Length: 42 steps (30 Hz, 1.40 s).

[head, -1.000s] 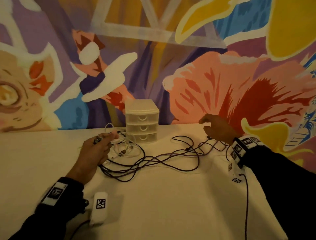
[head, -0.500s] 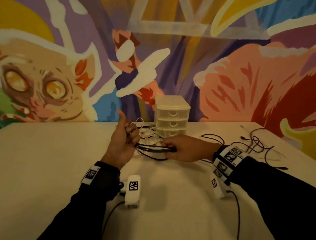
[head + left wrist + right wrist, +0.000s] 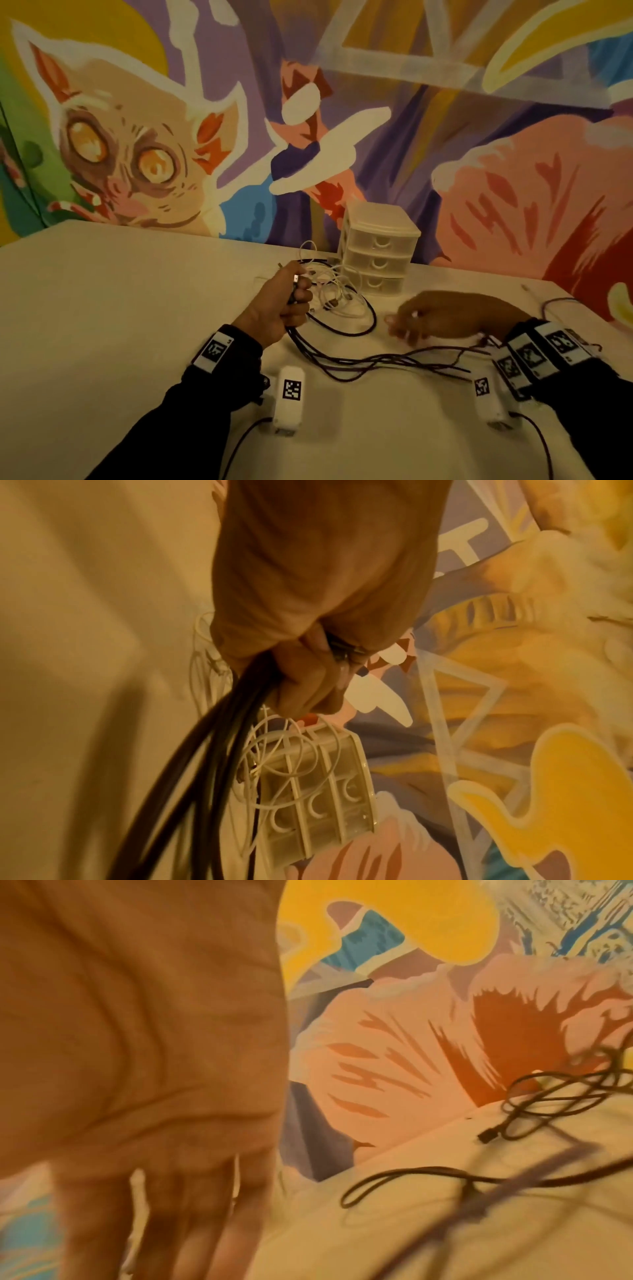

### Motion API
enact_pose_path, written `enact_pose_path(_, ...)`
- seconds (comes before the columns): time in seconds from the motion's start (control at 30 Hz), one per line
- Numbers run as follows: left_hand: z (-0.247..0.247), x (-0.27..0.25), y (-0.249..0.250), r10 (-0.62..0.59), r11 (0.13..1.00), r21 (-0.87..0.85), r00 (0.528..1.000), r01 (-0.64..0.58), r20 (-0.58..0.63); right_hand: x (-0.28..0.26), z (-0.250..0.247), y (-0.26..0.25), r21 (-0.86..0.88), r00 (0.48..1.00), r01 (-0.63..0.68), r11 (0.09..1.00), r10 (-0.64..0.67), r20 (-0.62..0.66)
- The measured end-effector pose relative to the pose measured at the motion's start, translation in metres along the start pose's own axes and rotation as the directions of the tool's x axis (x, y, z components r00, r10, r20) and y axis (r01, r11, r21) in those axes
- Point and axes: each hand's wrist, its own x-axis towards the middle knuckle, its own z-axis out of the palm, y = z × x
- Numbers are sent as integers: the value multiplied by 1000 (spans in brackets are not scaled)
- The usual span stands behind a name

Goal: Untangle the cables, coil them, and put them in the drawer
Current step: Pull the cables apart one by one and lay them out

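Note:
My left hand (image 3: 291, 301) grips a bundle of black cable (image 3: 342, 359) with a plug end poking out above the fist; in the left wrist view the dark strands (image 3: 205, 764) trail down from the curled fingers (image 3: 308, 685). A tangle of white cable (image 3: 337, 291) lies just right of that hand, in front of the white three-drawer unit (image 3: 378, 248), whose drawers are all closed. My right hand (image 3: 428, 317) hovers palm down over the table with relaxed, spread fingers (image 3: 171, 1204) and holds nothing. Black strands run under it toward the right.
The table (image 3: 120, 325) is covered in a cream cloth and backs onto a painted mural wall. More black cable (image 3: 548, 1104) lies loose at the far right. Two white tagged sensor boxes (image 3: 289, 397) hang at my wrists with their own leads.
My right hand has let go of the black strands and drawn back to the right, fingers spread. The left hand keeps its grip on the bundle. The head view has shifted left.

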Motion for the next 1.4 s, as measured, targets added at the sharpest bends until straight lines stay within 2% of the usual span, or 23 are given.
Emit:
enact_pose_path(0.03, 0, 1, -1, 19, 1000, 13, 1000, -19, -6, 11, -2, -2, 60, 990, 21, 998, -12, -142)
enact_pose_path(0.1, 1, 1, -3, 65, 997, 38, 998, -64, -25, 35, -2, -8, 173, 923, 51, 984, 19, -384)
enact_pose_path(0.13, 3, 1, -4, 94, 994, 52, 995, -91, -41, 46, -1, -10, 189, 892, 55, 981, 37, -451)
enact_pose_path(0.17, 4, 0, -5, 125, 990, 69, 991, -121, -55, 56, 2, -15, 201, 882, 66, 977, 37, -470)
enact_pose_path(0.23, 6, 1, -7, 175, 981, 99, 981, -167, -81, 75, 7, -23, 253, 902, 111, 961, 9, -431)
enact_pose_path(0.3, 5, 3, -10, 219, 971, 119, 971, -207, -96, 90, 8, -28, 261, 920, 102, 960, 9, -393)
enact_pose_path(0.37, 4, 5, -12, 254, 960, 147, 962, -239, -96, 101, 9, -33, 326, 933, 51, 944, 71, -353)
enact_pose_path(0.47, 4, 7, -12, 227, 960, 189, 969, -206, -95, 114, 12, -33, 383, 934, -40, 923, 170, -313)
enact_pose_path(0.63, 0, 12, -15, 150, 975, 180, 983, -129, -109, 128, 17, -26, 176, 932, -87, 981, 142, -334)
enact_pose_path(0.77, -2, 13, -17, 135, 976, 185, 984, -112, -118, 129, 22, -35, 37, 921, -41, 998, 52, -385)
enact_pose_path(0.9, -4, 14, -18, 133, 974, 203, 979, -100, -155, 121, 8, -43, -59, 916, -30, 998, 4, -400)
enact_pose_path(0.97, -4, 15, -19, 139, 972, 211, 975, -101, -176, 112, -8, -52, -79, 858, 32, 996, -68, -509)
enact_pose_path(1.0, -5, 15, -19, 150, 971, 211, 972, -111, -181, 104, -21, -58, -74, 806, 70, 995, -100, -584)
enact_pose_path(1.03, -6, 16, -20, 164, 969, 214, 969, -123, -183, 94, -36, -64, -71, 728, 109, 991, -129, -673)
enact_pose_path(1.1, -10, 16, -22, 189, 964, 220, 967, -149, -169, 66, -71, -75, -28, 503, 172, 985, -112, -857)
enact_pose_path(1.17, -12, 15, -24, 213, 959, 221, 967, -179, -139, 44, -94, -77, 68, 258, 276, 959, -5, -966)
enact_pose_path(1.2, -13, 15, -25, 224, 956, 224, 966, -191, -132, 39, -99, -74, 80, 190, 319, 944, 19, -982)
enact_pose_path(1.23, -13, 15, -25, 234, 953, 228, 963, -200, -133, 36, -98, -72, 89, 225, 333, 939, 13, -974)
enact_pose_path(1.27, -13, 15, -25, 241, 951, 233, 961, -205, -139, 36, -93, -70, 89, 308, 321, 943, -15, -951)
enact_pose_path(1.3, -13, 15, -26, 245, 949, 238, 959, -207, -144, 35, -86, -67, 79, 356, 318, 945, -41, -934)
enact_pose_path(1.33, -13, 14, -25, 247, 947, 245, 958, -208, -143, 35, -81, -62, 67, 307, 338, 939, -43, -951)
enact_pose_path(1.4, -13, 15, -25, 243, 945, 255, 961, -204, -132, 31, -79, -54, 78, 47, 471, 879, 63, -997)
